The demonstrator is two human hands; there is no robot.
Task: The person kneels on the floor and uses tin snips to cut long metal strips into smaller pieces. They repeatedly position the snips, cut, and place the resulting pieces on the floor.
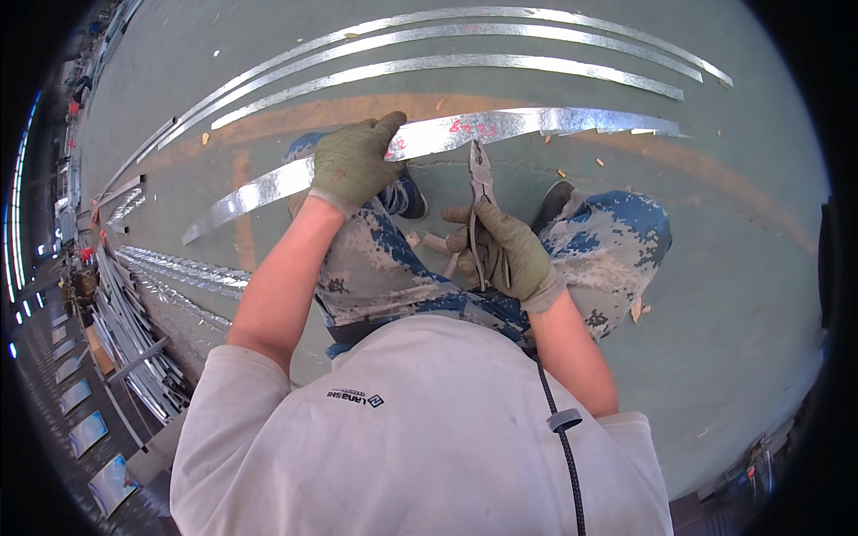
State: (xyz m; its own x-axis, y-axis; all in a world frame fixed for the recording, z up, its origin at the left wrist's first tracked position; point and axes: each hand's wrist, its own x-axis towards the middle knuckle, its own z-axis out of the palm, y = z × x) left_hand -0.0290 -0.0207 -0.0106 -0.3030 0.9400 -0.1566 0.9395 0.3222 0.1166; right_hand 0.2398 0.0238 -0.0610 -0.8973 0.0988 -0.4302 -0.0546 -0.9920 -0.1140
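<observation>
My left hand [356, 161], in an olive glove, is closed round a long shiny sheet-metal strip [527, 121] with red handwritten marks. The strip slants across in front of me, its left end lower, its right part notched along the near edge. In my right hand [509, 250], also gloved, is a pair of pliers [481, 183] with long handles. Their jaws point away from me and meet or nearly meet the strip's near edge, right of my left hand. Whether the jaws grip the metal is too small to tell.
Beyond the held strip, several long metal strips [447, 62] lie on the green floor [751, 304]. Perforated-looking metal lengths [183, 268] and a stack of metal profiles [138, 348] lie at the left. My camouflage-clad knees [617, 241] flank the work. Small scraps [601, 163] dot the floor.
</observation>
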